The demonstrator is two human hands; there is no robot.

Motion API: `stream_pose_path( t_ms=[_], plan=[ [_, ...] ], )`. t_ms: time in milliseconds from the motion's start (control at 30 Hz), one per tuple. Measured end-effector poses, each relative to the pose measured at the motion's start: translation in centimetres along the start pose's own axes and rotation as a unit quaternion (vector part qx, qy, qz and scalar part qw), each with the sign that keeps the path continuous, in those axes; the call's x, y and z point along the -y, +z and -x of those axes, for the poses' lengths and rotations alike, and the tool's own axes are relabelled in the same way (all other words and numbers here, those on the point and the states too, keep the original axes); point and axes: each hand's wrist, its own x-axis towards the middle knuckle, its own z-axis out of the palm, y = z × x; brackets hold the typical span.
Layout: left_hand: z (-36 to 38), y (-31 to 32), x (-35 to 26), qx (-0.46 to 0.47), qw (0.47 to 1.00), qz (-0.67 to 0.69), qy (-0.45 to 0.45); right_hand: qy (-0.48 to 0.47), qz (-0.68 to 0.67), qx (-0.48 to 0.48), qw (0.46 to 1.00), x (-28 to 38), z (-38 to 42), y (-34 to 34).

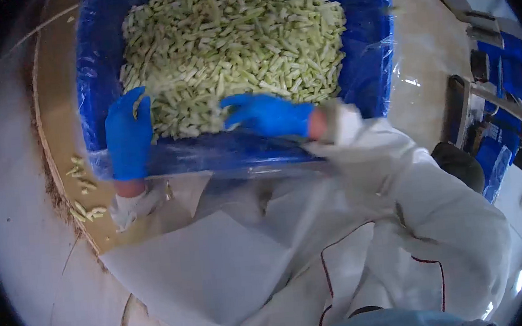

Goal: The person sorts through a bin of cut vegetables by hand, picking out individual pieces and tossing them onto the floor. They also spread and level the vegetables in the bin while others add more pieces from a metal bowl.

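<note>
Where pieces [244, 46] heap, right hand [269, 114], perhaps touching

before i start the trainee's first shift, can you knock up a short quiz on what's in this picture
1. True or false: the left hand and the right hand are both gloved in blue.
2. Multiple choice: the tub holding the pale green cut pieces is
a) red
b) blue
c) yellow
3. Fill in: the scattered loose pieces at the picture's lower left, outside the tub, lie nearer the ____ hand.

Key: 1. True. 2. b. 3. left.
</note>
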Motion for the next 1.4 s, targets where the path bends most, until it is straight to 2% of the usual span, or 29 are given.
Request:
stream_pose_path(
  t_ms=[67, 100, 133, 167, 200, 233, 267, 333, 367, 467, 500, 533, 567, 633, 733, 767, 867, 933, 967, 1033, 1133, 1167, 1233, 1267, 1300, 1333, 1400],
  plan=[
    [0.5, -0.3, 1.1, -0.011, 1.000, -0.018, -0.022, 0.041, 0.013, -0.052, 0.998, -1.2, 2.9, -3.2],
    [0.6, -0.7, 1.2, -0.009, 0.999, -0.029, -0.035, 0.073, 0.087, -0.099, 0.989, -1.5, 4.1, -4.7],
    [0.6, -1.1, 1.0, -0.007, 0.998, -0.039, -0.048, 0.125, 0.028, -0.122, 0.984, -3.1, 5.1, -6.3],
    [0.7, -1.4, 1.1, -0.004, 0.997, -0.049, -0.061, 0.202, 0.022, -0.189, 0.961, -2.7, 5.7, -8.1],
    [0.9, -1.3, 1.3, -0.004, 0.998, -0.039, -0.055, 0.140, 0.078, -0.278, 0.947, -5.3, 6.4, -8.7],
    [1.0, -1.1, 1.6, -0.002, 0.998, -0.029, -0.049, 0.232, 0.062, -0.314, 0.918, -4.0, 6.6, -10.1],
    [1.1, -1.0, 1.9, 0.000, 0.999, -0.020, -0.043, 0.250, 0.085, -0.304, 0.915, -3.5, 6.4, -10.9],
    [1.1, 0.0, 2.2, 0.033, 0.997, -0.057, 0.036, 0.193, 0.086, -0.325, 0.922, -4.0, 5.0, -10.2],
    [1.1, 0.6, 2.3, 0.048, 0.993, -0.074, 0.075, 0.167, 0.063, -0.291, 0.940, -4.1, 4.1, -9.2],
    [0.8, 1.8, 0.2, 0.061, 0.991, -0.065, 0.104, 0.106, -0.035, -0.185, 0.976, 0.3, -2.6, -4.8],
    [0.9, 2.0, 0.0, 0.073, 0.987, -0.086, 0.113, 0.057, 0.111, -0.184, 0.975, 0.3, -5.0, -2.9],
    [1.1, 2.3, -0.1, 0.081, 0.983, -0.108, 0.124, 0.005, 0.257, -0.182, 0.949, 0.1, -6.8, -1.5],
    [0.8, 2.5, -0.2, 0.084, 0.979, -0.129, 0.136, 0.014, 0.270, -0.160, 0.950, -0.4, -7.6, -0.8],
    [0.6, 2.1, -1.3, 0.071, 0.987, -0.088, 0.115, 0.035, 0.297, -0.117, 0.947, -0.4, -8.7, -0.8],
    [0.7, 1.0, -1.9, 0.103, 0.989, -0.084, 0.072, 0.023, 0.121, -0.259, 0.958, -2.8, -8.3, -3.9],
    [0.7, 0.7, -1.9, 0.124, 0.986, -0.093, 0.055, 0.057, 0.140, -0.280, 0.948, -3.8, -8.7, -5.3],
    [0.6, 0.4, -1.8, 0.142, 0.987, -0.077, 0.020, 0.005, 0.241, -0.350, 0.905, -6.5, -12.0, -9.5],
    [1.1, 1.4, -0.8, 0.092, 0.991, -0.062, 0.073, -0.047, 0.349, -0.372, 0.859, -10.5, -15.0, -10.7],
    [1.3, 1.7, -0.3, 0.067, 0.991, -0.054, 0.099, -0.003, 0.363, -0.385, 0.849, -10.5, -15.8, -10.9],
    [1.3, 1.3, -0.8, 0.072, 0.993, -0.055, 0.081, 0.083, 0.390, -0.407, 0.822, -10.1, -17.8, -11.4],
    [1.2, 0.9, -1.2, 0.114, 0.990, -0.059, 0.051, 0.009, 0.537, -0.326, 0.778, -10.7, -16.9, -11.6],
    [1.0, 0.8, -1.3, 0.132, 0.988, -0.062, 0.042, -0.014, 0.408, -0.397, 0.822, -10.9, -16.6, -11.3],
    [0.8, 0.9, -1.3, 0.162, 0.980, -0.099, 0.058, -0.062, 0.125, -0.509, 0.850, -11.4, -16.2, -10.7],
    [0.6, 1.0, -1.3, 0.177, 0.975, -0.118, 0.065, -0.010, 0.285, -0.448, 0.847, -11.8, -15.9, -10.7],
    [0.6, 1.3, -1.3, 0.129, 0.980, -0.109, 0.100, 0.042, 0.436, -0.372, 0.818, -11.0, -15.3, -10.5],
    [0.7, 1.8, -1.5, 0.083, 0.982, -0.100, 0.133, 0.094, 0.573, -0.284, 0.763, -10.3, -14.3, -10.0],
    [0.4, 2.3, -2.7, -0.022, 0.977, -0.101, 0.186, 0.002, 0.345, -0.299, 0.890, -8.8, -11.8, -8.7]
  ],
)
